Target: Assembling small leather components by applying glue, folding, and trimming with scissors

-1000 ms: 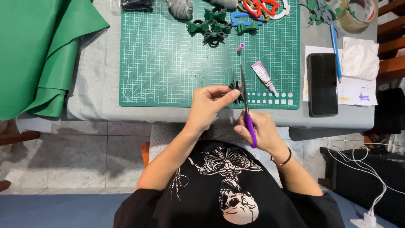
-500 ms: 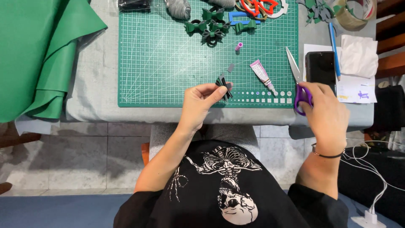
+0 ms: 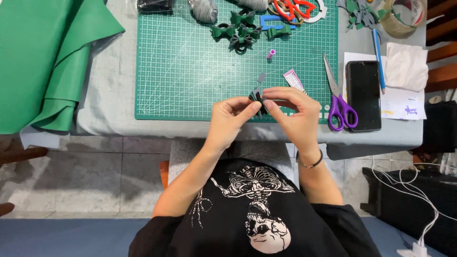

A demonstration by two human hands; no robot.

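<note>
I observe both hands meeting over the near edge of the green cutting mat (image 3: 190, 66). My left hand (image 3: 231, 121) and right hand (image 3: 293, 112) are each closed in a fingertip pinch on one small dark felt bow (image 3: 257, 100), held just above the mat's front margin. A small tube with a pink-and-white label (image 3: 293, 79) lies flat on the mat just behind the right hand, and a small grey scrap (image 3: 262, 76) lies beside it. Purple-handled scissors (image 3: 338, 97) rest at the mat's right edge, blades pointing away, next to a black phone (image 3: 363, 94) lying on white paper (image 3: 402, 102). Finished green bows (image 3: 243, 32) are grouped at the far edge. A folded green sheet (image 3: 43, 62) hangs over the table's left side.
</note>
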